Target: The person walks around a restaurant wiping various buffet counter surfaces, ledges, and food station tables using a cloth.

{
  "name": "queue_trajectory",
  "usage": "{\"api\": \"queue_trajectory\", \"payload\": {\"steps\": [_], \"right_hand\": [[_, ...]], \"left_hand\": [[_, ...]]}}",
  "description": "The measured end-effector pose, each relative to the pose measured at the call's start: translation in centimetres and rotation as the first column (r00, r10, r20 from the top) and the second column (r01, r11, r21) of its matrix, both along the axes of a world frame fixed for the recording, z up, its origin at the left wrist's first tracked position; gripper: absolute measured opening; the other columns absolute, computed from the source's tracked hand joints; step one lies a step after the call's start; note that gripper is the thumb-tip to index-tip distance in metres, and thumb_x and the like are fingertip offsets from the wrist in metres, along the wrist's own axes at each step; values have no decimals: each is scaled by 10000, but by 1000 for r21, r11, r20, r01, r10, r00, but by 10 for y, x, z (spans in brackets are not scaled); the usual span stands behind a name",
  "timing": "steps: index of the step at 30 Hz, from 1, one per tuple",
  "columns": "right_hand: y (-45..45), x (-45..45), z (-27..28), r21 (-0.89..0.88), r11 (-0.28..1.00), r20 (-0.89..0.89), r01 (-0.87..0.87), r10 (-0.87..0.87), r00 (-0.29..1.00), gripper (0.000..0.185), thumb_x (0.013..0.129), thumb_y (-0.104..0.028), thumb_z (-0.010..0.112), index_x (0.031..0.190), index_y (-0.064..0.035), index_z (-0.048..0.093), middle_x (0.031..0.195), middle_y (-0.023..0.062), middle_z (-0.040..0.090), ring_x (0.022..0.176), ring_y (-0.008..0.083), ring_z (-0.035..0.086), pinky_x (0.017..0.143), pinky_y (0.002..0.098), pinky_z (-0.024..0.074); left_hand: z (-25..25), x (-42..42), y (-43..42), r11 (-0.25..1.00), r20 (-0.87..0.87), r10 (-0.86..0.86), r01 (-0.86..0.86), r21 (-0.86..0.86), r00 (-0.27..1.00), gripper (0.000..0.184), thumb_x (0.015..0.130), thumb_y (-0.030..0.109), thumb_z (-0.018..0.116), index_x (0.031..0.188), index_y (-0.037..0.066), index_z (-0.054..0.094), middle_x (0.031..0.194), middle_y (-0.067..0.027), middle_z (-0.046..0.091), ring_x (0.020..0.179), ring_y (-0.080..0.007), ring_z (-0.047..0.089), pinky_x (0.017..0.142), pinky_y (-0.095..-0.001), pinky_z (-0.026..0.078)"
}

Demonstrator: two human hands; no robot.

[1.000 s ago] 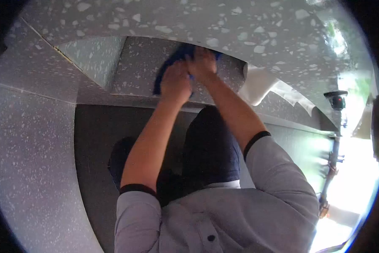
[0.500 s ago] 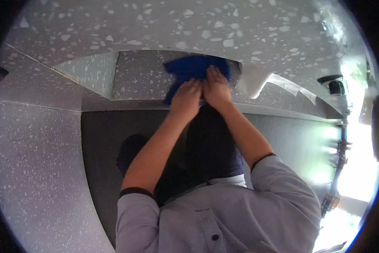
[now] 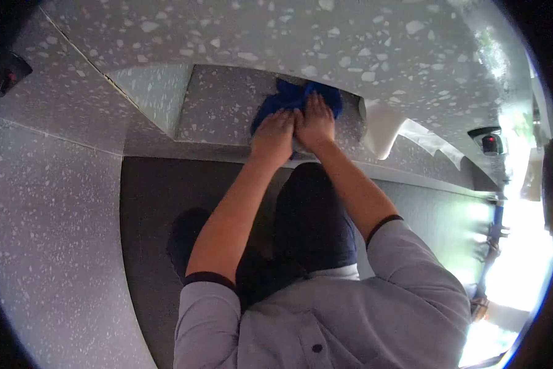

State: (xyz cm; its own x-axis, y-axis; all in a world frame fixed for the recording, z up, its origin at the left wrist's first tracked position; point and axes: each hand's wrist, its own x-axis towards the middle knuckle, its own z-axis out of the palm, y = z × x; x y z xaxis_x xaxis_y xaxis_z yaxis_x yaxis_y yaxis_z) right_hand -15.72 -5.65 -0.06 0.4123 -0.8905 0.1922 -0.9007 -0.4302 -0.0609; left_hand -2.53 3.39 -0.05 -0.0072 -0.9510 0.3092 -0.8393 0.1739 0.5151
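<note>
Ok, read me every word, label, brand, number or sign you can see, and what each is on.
None: no readable text in view.
Blue cloth: no lettering on the part showing.
Grey shirt: no lettering, brand or number visible.
Black fixture at right: red spot only; any marking is too small to read.

The cloth (image 3: 293, 96) is blue, the shelf (image 3: 218, 106) grey with pale flecks, the shirt (image 3: 375, 320) grey.

A speckled grey ledge (image 3: 218, 104) carries a crumpled blue cloth (image 3: 293, 95) toward its right end.
</note>
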Motion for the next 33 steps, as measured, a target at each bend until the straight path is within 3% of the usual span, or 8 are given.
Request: {"api": "queue_trajectory", "payload": {"steps": [5, 11, 15, 18, 20, 27, 30, 33], "right_hand": [[10, 38, 16, 52, 999, -4, -11, 11, 1000, 612, 1008, -444, 413, 1376, 23, 561, 1443, 245, 538, 1381, 409, 457, 1193, 511, 279], [41, 34, 56, 368, 928, 61, -60, 40, 997, 464, 967, -388, 515, 1181, -8, 673, 1240, 252, 649, 1168, 443, 590, 1058, 531, 410], [41, 21, 70, 675, 736, 201, -47, -122, 972, 446, 974, -420, 509, 1269, -118, 652, 1330, 195, 628, 1217, 419, 585, 1031, 516, 463], [55, 18, 74, 449, 892, 185, -43, -46, 982, 474, 978, -450, 512, 1276, -107, 648, 1328, 210, 624, 1237, 414, 584, 1026, 510, 473], [53, 10, 80, 634, 773, 103, -30, -45, 994, 545, 960, -523, 530, 1326, -130, 625, 1347, 209, 617, 1249, 408, 582, 1036, 503, 471], [61, 41, 114, 642, 762, -162, 85, 26, 986, 838, 946, -735, 426, 1541, -144, 419, 1561, 185, 433, 1478, 363, 345, 1221, 516, 231], [60, 52, 102, 644, 757, -358, 111, 169, 919, 914, 930, -755, 448, 1605, -160, 287, 1649, 153, 286, 1539, 350, 214, 1243, 545, 156], [60, 31, 76, 629, 778, -233, -9, 199, 952, 921, 939, -722, 464, 1627, -162, 217, 1698, 122, 143, 1565, 346, 118, 1240, 581, 127]], "left_hand": [[-10, 26, 8, 998, 11, 55, -55, -30, 998, 528, 910, 37, 583, 1427, 9, 479, 1459, -181, 534, 1383, -336, 484, 1173, -469, 369], [37, 19, 14, 944, 8, 140, -136, 302, 990, 347, 997, 108, 516, 1337, 57, 561, 1385, -143, 597, 1342, -329, 521, 1157, -469, 389], [30, 9, 8, 887, -439, 361, -158, 434, 823, 461, 901, 8, 603, 1353, 59, 528, 1382, -254, 546, 1269, -458, 523, 1015, -537, 481], [26, -1, 12, 988, -275, 151, -156, 2, 950, 479, 911, 0, 586, 1379, 47, 499, 1355, -282, 541, 1262, -479, 507, 979, -560, 485], [36, -14, 30, 969, -382, 246, -214, 125, 891, 469, 919, 0, 570, 1380, 46, 497, 1372, -282, 536, 1277, -487, 499, 1004, -566, 471], [117, -63, 102, 871, -453, 444, -255, 419, 773, 562, 958, 4, 513, 1495, 18, 350, 1530, -291, 382, 1359, -523, 430, 1113, -529, 439], [89, -87, 109, 800, -467, 575, -341, 494, 671, 608, 973, 4, 489, 1538, 2, 264, 1558, -311, 314, 1390, -522, 394, 1124, -514, 441], [76, -86, 104, 781, -368, 589, -391, 487, 719, 607, 994, 55, 498, 1544, -12, 250, 1564, -325, 290, 1436, -504, 341, 1141, -503, 427]]}}
